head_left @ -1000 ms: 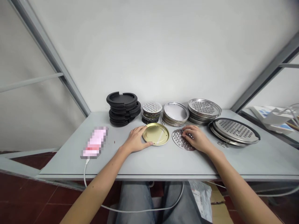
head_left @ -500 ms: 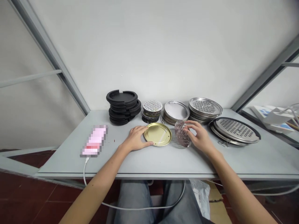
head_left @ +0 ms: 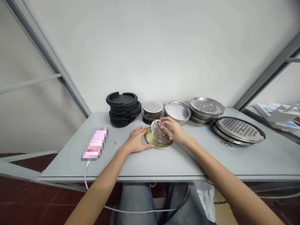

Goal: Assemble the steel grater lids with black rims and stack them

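Nearest, on this side of the gold lid (head_left: 152, 139), are the person's legs (head_left: 137, 203) in jeans, below the edge of the table (head_left: 187, 162), and a white cable (head_left: 131, 212) crosses over them. The left hand (head_left: 136, 140) is spread wide at the left side of the gold lid, with thumb and fingers against its rim. The right hand (head_left: 174, 129), from the right side of the gold lid, pinches a perforated disc (head_left: 160, 134) between its fingertips. This disc is over the gold lid and tilted, the far edge seeming higher; whether it touches the lid, I cannot tell. To handle it well, I think the left hand should press only lightly, enough that the lid does not slide. The right hand should hold the disc near its edge, since the holes may be rough for the skin, and bring it level slowly. To the left of the gold lid lies a phone (head_left: 95, 143). Behind the gold lid stands a small stack of perforated discs (head_left: 152, 109); black rings (head_left: 123, 109) are behind to its left, and silver lids (head_left: 177, 112) behind to its right.
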`<move>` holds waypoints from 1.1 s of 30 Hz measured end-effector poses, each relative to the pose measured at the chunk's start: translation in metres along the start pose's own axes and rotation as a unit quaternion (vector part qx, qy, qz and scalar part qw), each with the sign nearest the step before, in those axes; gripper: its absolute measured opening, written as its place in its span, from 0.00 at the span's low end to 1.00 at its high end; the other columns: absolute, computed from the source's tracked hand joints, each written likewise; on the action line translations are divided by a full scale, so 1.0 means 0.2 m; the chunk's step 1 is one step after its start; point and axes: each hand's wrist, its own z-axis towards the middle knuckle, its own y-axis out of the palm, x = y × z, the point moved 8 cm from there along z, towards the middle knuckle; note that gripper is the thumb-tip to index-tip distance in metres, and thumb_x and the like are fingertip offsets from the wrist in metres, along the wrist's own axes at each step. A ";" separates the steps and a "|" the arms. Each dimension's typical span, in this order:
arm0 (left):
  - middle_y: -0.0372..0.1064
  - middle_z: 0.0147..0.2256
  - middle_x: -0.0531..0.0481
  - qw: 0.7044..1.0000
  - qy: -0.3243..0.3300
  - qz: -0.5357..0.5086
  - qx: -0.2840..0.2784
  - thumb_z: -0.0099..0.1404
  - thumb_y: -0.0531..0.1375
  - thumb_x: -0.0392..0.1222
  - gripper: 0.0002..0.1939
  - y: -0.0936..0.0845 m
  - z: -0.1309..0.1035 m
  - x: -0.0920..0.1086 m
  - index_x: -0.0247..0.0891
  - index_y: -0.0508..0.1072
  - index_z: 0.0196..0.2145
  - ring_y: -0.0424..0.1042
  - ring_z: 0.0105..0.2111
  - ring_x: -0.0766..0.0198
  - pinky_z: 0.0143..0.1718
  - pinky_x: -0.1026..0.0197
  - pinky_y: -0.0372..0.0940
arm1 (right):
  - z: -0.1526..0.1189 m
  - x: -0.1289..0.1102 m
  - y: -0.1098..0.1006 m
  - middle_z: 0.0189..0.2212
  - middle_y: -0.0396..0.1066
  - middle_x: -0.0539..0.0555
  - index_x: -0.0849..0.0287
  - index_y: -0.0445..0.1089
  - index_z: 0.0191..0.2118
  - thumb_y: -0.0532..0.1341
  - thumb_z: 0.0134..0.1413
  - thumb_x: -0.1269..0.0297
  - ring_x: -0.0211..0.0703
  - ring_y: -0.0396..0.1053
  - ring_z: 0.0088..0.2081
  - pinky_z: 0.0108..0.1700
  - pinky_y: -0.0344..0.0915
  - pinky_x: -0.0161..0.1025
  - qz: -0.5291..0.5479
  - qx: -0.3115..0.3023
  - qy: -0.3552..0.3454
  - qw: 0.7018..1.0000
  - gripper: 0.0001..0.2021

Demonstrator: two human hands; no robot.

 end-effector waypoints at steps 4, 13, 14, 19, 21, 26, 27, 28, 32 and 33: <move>0.54 0.64 0.39 1.000 0.001 0.008 -0.019 0.54 0.62 0.68 0.49 0.01 0.00 0.00 0.39 0.55 0.65 0.48 0.66 0.40 0.63 0.40 0.47 | 0.03 0.03 0.06 0.49 0.68 0.57 0.54 0.71 0.36 0.56 0.61 0.62 0.51 0.67 0.49 0.54 0.62 0.50 0.015 0.005 0.004 1.000 0.07; 0.52 0.65 0.39 1.000 -0.011 0.012 -0.027 0.54 0.59 0.71 0.50 0.04 0.00 -0.02 0.38 0.54 0.65 0.48 0.66 0.42 0.64 0.43 0.46 | -0.01 0.09 0.11 0.47 0.68 0.59 0.57 0.69 0.34 0.55 0.61 0.65 0.49 0.68 0.48 0.54 0.63 0.49 -0.053 -0.026 0.016 0.998 0.07; 0.52 0.65 0.39 0.999 -0.012 0.015 -0.028 0.55 0.59 0.71 0.51 0.04 0.00 -0.02 0.38 0.53 0.66 0.48 0.66 0.42 0.64 0.43 0.46 | -0.01 0.09 0.10 0.47 0.68 0.59 0.57 0.69 0.34 0.55 0.60 0.66 0.49 0.68 0.48 0.54 0.64 0.49 -0.057 -0.029 0.017 0.998 0.07; 0.51 0.66 0.40 0.999 -0.020 0.028 -0.035 0.55 0.57 0.73 0.52 0.04 -0.01 -0.02 0.37 0.52 0.66 0.47 0.66 0.43 0.65 0.44 0.45 | -0.02 0.09 0.08 0.49 0.67 0.60 0.58 0.70 0.34 0.55 0.59 0.68 0.49 0.68 0.50 0.54 0.64 0.48 -0.090 -0.039 0.032 0.995 0.06; 0.50 0.66 0.41 0.999 -0.024 0.031 -0.037 0.55 0.57 0.73 0.52 0.04 -0.01 -0.02 0.38 0.52 0.66 0.47 0.66 0.43 0.64 0.44 0.46 | -0.02 0.09 0.09 0.49 0.67 0.59 0.58 0.70 0.34 0.55 0.59 0.68 0.49 0.68 0.49 0.53 0.64 0.47 -0.103 -0.051 0.036 0.993 0.07; 0.52 0.65 0.41 0.998 -0.032 0.036 -0.035 0.53 0.57 0.74 0.53 0.03 0.00 -0.01 0.38 0.54 0.66 0.49 0.65 0.43 0.64 0.44 0.46 | -0.02 0.06 0.15 0.46 0.70 0.58 0.59 0.71 0.33 0.56 0.59 0.70 0.46 0.70 0.46 0.51 0.66 0.42 -0.118 -0.096 0.016 0.988 0.07; 0.52 0.65 0.41 0.998 -0.036 0.038 -0.034 0.53 0.58 0.74 0.53 0.03 0.00 -0.02 0.37 0.54 0.66 0.49 0.65 0.43 0.64 0.44 0.47 | -0.03 0.05 0.16 0.45 0.70 0.58 0.59 0.71 0.33 0.56 0.58 0.71 0.45 0.70 0.46 0.51 0.65 0.42 -0.119 -0.105 0.012 0.987 0.07; 0.52 0.65 0.40 0.998 -0.038 0.039 -0.033 0.52 0.58 0.74 0.53 0.03 0.00 -0.02 0.37 0.54 0.66 0.49 0.65 0.43 0.64 0.44 0.47 | -0.03 0.05 0.17 0.45 0.70 0.58 0.59 0.71 0.33 0.56 0.58 0.72 0.45 0.70 0.46 0.51 0.65 0.41 -0.120 -0.113 0.009 0.986 0.07; 0.52 0.65 0.40 0.998 -0.036 0.041 -0.031 0.53 0.58 0.74 0.53 0.04 0.00 -0.02 0.37 0.55 0.66 0.50 0.65 0.42 0.64 0.44 0.47 | -0.03 0.05 0.19 0.42 0.71 0.58 0.59 0.70 0.33 0.56 0.58 0.73 0.45 0.70 0.44 0.50 0.65 0.40 -0.125 -0.134 0.010 0.983 0.07; 0.52 0.65 0.40 0.998 -0.036 0.041 -0.031 0.53 0.58 0.74 0.53 0.04 0.00 -0.02 0.38 0.55 0.66 0.50 0.65 0.42 0.64 0.44 0.48 | -0.03 0.05 0.20 0.41 0.71 0.57 0.59 0.70 0.33 0.56 0.58 0.73 0.44 0.70 0.44 0.49 0.65 0.40 -0.127 -0.137 0.010 0.982 0.07</move>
